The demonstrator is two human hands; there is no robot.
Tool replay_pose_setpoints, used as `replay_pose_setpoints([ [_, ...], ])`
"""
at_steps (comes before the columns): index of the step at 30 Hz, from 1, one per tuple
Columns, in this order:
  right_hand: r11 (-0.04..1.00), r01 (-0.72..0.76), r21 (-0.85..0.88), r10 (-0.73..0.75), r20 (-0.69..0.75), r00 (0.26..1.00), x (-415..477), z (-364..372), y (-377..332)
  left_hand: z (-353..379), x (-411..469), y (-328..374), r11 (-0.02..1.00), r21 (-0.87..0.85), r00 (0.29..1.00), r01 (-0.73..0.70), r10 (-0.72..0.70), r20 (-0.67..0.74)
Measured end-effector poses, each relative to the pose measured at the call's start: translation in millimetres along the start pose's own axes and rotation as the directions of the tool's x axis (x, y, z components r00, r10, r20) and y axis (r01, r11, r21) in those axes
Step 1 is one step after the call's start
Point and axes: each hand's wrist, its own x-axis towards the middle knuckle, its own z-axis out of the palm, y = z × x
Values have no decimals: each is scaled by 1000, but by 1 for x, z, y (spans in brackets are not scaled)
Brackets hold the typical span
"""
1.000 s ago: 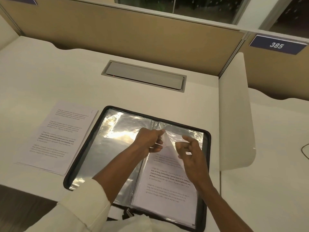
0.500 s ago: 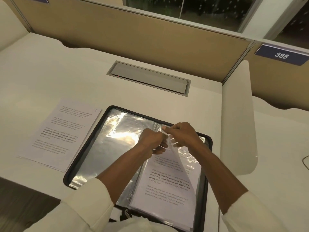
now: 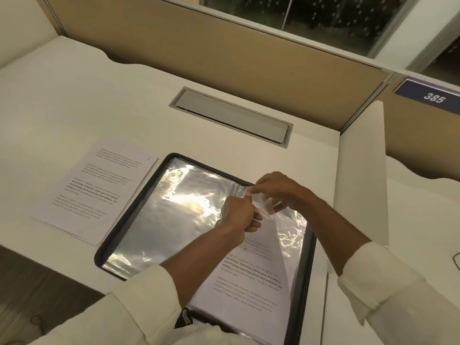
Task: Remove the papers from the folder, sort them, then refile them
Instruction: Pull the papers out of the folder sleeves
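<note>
Your right hand [image 3: 278, 192] now meets your left hand [image 3: 239, 215], both pinching the clear plastic sleeve [image 3: 291, 227]; part its mouth wide first.

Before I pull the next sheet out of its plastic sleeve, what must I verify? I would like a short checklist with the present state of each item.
1. Folder lies open and flat on the desk: ok.
2. Left-hand grip and right-hand grip both pinch at the top edge of the sleeve: ok.
3. Sleeve plastic is lifted off the printed sheet at the top: ok.
4. One grip holds the sheet itself, not only plastic: cannot tell.
5. Paper stack lies left of the folder, ready to receive the sheet: ok.
</note>
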Motion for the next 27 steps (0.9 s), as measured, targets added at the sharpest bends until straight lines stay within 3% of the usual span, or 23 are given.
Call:
replay_pose_setpoints([
  [7,989,39,-142,-32,50,998,10,-14,0,5,-8,-2,991,96,995,-91,95,-40],
  [12,905,76,-419,-60,51,997,22,-18,11,11,-12,-5,990,67,992,-128,129,-8],
  [14,891,42,-452,-34,26,999,29,-21,18,12,-10,-13,970,143,981,-194,196,1],
  [16,920,-2,-392,16,33,999,34,-26,24,10,-5,-27,853,400,931,-334,365,-2],
  [18,949,-39,-313,61,62,996,37,-32,30,4,2,-46,628,640,837,-443,546,44],
  [20,962,-63,-266,94,106,990,39,-37,36,-5,11,-67,390,743,710,-544,686,160],
  [22,960,-96,-261,139,151,979,39,-38,41,-15,22,-90,191,781,617,-595,731,292],
  [24,947,-120,-298,180,179,967,40,-39,45,-24,25,-108,82,809,608,-583,704,366],
  [27,915,-133,-381,223,203,953,41,-39,49,-38,20,-130,28,817,610,-577,680,407],
])
